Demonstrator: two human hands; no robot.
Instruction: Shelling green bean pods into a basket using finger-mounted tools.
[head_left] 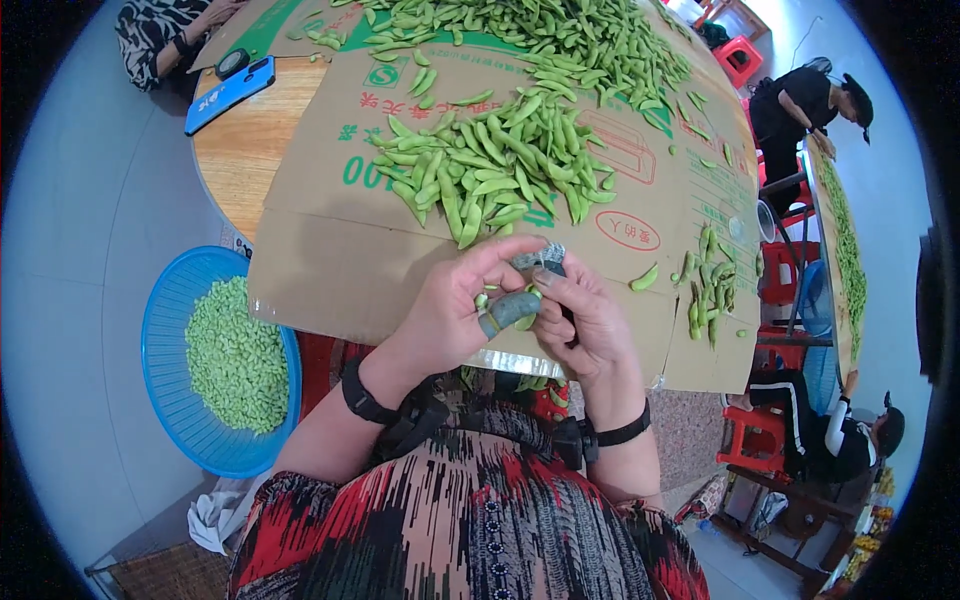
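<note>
In front of my body, over the near edge of the flattened cardboard (330, 265), my two hands meet. My left hand (465, 295) is closed, with a grey-green cover on its thumb and shelled green beans (482, 299) showing in the palm. My right hand (580, 310) is closed too, its fingertips against the left ones. Between them is a green bean pod (527, 321), mostly hidden by the fingers. Just beyond my hands lies a heap of green bean pods (490, 160).
A blue plastic basket (160, 400) of shelled beans stands at lower left. A larger pod pile (560, 50) covers the far cardboard, and a small darker heap (712, 285) lies right. A blue phone (230, 95) rests far left. Other people sit or stand at right, by red stools (752, 440).
</note>
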